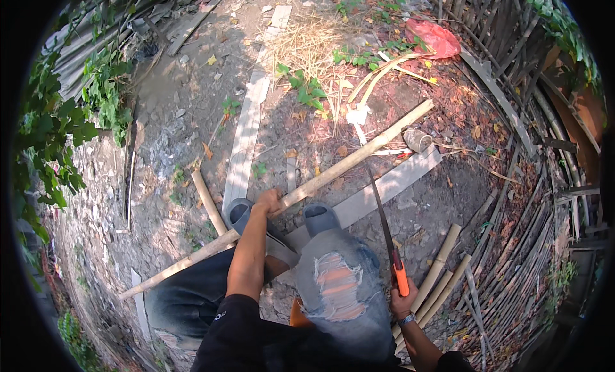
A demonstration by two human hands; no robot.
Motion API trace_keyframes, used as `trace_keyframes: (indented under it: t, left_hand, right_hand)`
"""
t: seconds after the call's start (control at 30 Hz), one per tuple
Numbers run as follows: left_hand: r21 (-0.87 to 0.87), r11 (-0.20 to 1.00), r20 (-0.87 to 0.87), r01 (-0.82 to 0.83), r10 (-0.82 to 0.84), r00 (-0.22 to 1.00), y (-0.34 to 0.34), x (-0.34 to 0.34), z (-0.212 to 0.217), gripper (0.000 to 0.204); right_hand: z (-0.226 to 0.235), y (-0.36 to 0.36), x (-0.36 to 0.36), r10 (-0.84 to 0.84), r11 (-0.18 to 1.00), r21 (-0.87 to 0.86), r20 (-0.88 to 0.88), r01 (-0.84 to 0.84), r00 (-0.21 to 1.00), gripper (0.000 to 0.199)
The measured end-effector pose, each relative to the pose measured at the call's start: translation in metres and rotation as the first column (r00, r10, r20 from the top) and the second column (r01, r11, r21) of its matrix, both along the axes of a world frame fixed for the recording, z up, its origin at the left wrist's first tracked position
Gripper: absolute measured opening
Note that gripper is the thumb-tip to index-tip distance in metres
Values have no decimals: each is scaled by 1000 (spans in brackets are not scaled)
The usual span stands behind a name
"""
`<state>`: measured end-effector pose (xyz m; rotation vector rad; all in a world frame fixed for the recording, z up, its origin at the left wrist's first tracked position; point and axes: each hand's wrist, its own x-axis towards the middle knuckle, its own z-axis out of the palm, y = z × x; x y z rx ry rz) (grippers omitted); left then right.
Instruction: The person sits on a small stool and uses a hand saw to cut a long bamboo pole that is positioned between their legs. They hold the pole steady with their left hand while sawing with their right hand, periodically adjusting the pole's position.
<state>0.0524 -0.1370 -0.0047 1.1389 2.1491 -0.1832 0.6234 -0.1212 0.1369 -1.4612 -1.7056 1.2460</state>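
While I stand over the long bamboo pole [333,173], my left hand [270,201] grips it with the fingers wrapped shut around its shaft, about midway along its length. The pole lies slantwise on the bare dirt ground [173,122], one end low near my left side, the other reaching up and away toward a small cut bamboo stub [417,140] that sits just beside its far end. My two grey slippers [320,217] are planted right at the pole, one on each side of my gripping hand, and the pole passes over a flat pale plank [384,186] there.

My right hand [403,303] is well off the pole, down by my right knee in its torn jeans [336,289]. Its fingers are closed around the orange handle of a hand saw [386,228], whose dark narrow blade points up toward the pole; the tip seems to stop just short of it, though I cannot be sure from this angle.

A shorter bamboo piece [208,202] lies close to the pole on my left. Several cut bamboo lengths [439,276] lie together beyond my saw hand, away from the pole. Past the pole's far end are dry straw [307,42] and a red plastic bag [435,37]. A second long plank [246,125] runs away from the pole near my left foot.
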Motion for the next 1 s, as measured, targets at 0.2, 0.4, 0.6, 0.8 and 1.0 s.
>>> trace_keyframes:
  t: [0.2,0.4,0.6,0.8,1.0]
  left_hand:
    - [401,916,-426,30,157,891,23,77,5,60]
    - [58,997,-399,-54,72,914,42,77,-2,53]
    - [88,996,-444,-1,41,895,16,68,-33,55]
    - [14,999,-272,-33,36,962,34,85,-13,44]
    - [42,981,-177,-187,192,965,31,66,-12,51]
  right_hand:
    - [6,1,3,7,1000,-23,5,-7,1000,16]
    - [10,-5,-11,40,992,117,-6,-39,999,16]
    - [36,-5,-39,37,997,74,25,-39,999,17]
    - [29,33,-70,138,990,13,32,-139,990,18]
    - [12,50,-141,249,968,-17,-7,-249,969,19]
